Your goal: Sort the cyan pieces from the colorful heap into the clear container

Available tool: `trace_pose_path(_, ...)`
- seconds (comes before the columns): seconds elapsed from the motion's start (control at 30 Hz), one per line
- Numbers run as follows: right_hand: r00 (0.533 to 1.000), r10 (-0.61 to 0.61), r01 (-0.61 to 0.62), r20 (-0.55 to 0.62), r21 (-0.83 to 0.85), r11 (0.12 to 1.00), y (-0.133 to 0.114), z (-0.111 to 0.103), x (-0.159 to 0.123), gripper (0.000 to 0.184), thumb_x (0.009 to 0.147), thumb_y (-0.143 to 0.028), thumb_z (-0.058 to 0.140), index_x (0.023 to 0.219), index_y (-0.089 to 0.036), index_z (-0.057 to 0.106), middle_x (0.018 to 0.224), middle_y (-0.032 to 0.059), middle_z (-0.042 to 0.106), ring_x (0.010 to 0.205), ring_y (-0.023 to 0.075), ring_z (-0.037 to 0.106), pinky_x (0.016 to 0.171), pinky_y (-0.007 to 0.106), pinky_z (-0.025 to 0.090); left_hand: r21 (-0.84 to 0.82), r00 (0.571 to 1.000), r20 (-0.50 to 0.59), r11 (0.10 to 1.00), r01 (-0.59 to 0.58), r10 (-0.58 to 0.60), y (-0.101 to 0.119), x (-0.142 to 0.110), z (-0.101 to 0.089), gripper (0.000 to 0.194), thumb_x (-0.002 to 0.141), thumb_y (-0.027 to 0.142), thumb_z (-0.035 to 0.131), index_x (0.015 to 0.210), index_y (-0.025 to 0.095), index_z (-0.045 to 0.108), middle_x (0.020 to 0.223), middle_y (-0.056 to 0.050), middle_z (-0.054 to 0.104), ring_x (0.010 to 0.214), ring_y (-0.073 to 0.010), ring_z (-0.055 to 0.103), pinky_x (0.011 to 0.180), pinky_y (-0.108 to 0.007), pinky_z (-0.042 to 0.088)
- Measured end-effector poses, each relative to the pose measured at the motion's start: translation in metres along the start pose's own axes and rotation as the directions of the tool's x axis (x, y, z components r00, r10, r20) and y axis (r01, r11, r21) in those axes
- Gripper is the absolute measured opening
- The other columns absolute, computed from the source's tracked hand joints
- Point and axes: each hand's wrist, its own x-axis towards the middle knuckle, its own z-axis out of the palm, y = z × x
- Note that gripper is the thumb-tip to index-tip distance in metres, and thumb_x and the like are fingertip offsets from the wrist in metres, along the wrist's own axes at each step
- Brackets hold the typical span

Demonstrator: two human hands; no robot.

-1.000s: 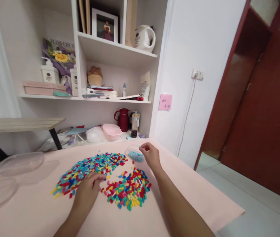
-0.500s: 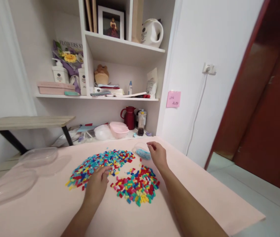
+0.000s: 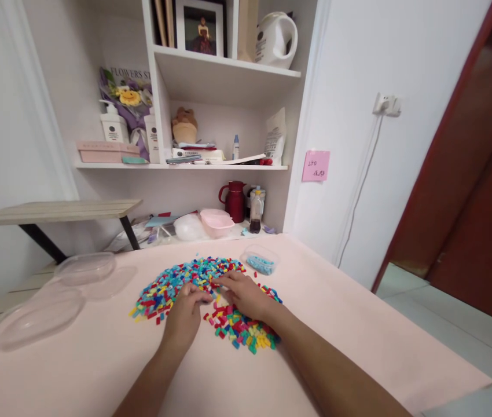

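Two heaps of small coloured toy bricks lie on the pale pink tabletop. My left hand (image 3: 184,315) is at the near edge of the larger, mostly blue heap (image 3: 168,284); its fingers are curled in with the thumb, and whatever they hold is hidden. Reaching in from the right, my right hand (image 3: 246,294) hovers over the gap between the heaps, fingers stretched left to the larger heap's edge. Beneath and in front of it spreads the smaller mixed heap (image 3: 246,333), partly covered. Behind the right hand stands a clear plastic box (image 3: 274,255) with light blue bricks (image 3: 260,264) inside.
Clear plastic containers (image 3: 41,318) lie at the table's left side. Along the back are a pink bowl (image 3: 217,223), a red jug (image 3: 234,202) and a bottle (image 3: 256,214). A wooden-topped stand (image 3: 55,211) is at left, shelves (image 3: 224,168) behind.
My right hand has moved left and nearer, from the clear box to the gap between the heaps. The left hand stays by the larger heap. The view has shifted slightly.
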Motion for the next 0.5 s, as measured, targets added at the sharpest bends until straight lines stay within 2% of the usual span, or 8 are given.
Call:
trace_pose_path(0.1, 1.0, 0.0, 0.0, 0.016, -0.007, 1.0, 0.0021, -0.001, -0.0002, 0.042, 0.092, -0.016, 0.049, 0.129, -0.033, 0.058, 0.117, 0.0057, 0.06, 0.105, 0.0193, 0.056, 0.091, 0.032, 0.044, 0.009, 0.998, -0.062, 1.0, 0.026, -0.026, 0.0023, 0.0008, -0.0041, 0.039, 0.082, 0.006, 0.039, 0.085, 0.024, 0.073, 0.101, -0.005, 0.059, 0.098, -0.0185, 0.059, 0.088, -0.033, 0.047)
trace_pose_path(0.23, 0.999, -0.015, 0.016, 0.053, -0.03, 0.999, -0.0007, -0.0027, -0.0004, 0.037, 0.091, -0.018, 0.053, 0.121, -0.035, 0.065, 0.112, 0.0046, 0.061, 0.102, 0.0195, 0.056, 0.089, 0.032, 0.042, 0.029, 0.991, -0.112, 0.996, 0.079, -0.075, 0.0033, 0.001, -0.0077, 0.036, 0.085, 0.011, 0.037, 0.086, 0.022, 0.071, 0.098, -0.006, 0.06, 0.094, -0.0196, 0.061, 0.087, -0.035, 0.048)
trace_pose_path(0.37, 0.998, 0.004, -0.002, 0.057, -0.032, 0.999, -0.0021, -0.0036, -0.0003, 0.027, 0.09, -0.02, 0.055, 0.108, -0.032, 0.072, 0.111, 0.0045, 0.062, 0.101, 0.0187, 0.057, 0.088, 0.03, 0.042, 0.056, 0.988, -0.114, 0.992, 0.113, -0.106, 0.0018, 0.0009, -0.007, 0.035, 0.085, 0.012, 0.038, 0.088, 0.023, 0.071, 0.095, -0.005, 0.061, 0.092, -0.0191, 0.063, 0.085, -0.034, 0.048)
trace_pose_path(0.5, 0.998, 0.033, -0.032, 0.045, -0.037, 0.999, -0.0012, -0.0057, -0.0006, 0.027, 0.088, -0.016, 0.055, 0.102, -0.029, 0.073, 0.109, 0.0044, 0.061, 0.096, 0.0171, 0.058, 0.086, 0.028, 0.043, 0.077, 0.99, -0.084, 0.989, 0.123, -0.117, 0.0004, 0.001, -0.0054, 0.035, 0.084, 0.009, 0.04, 0.088, 0.023, 0.072, 0.097, -0.005, 0.062, 0.093, -0.0189, 0.063, 0.085, -0.033, 0.048)
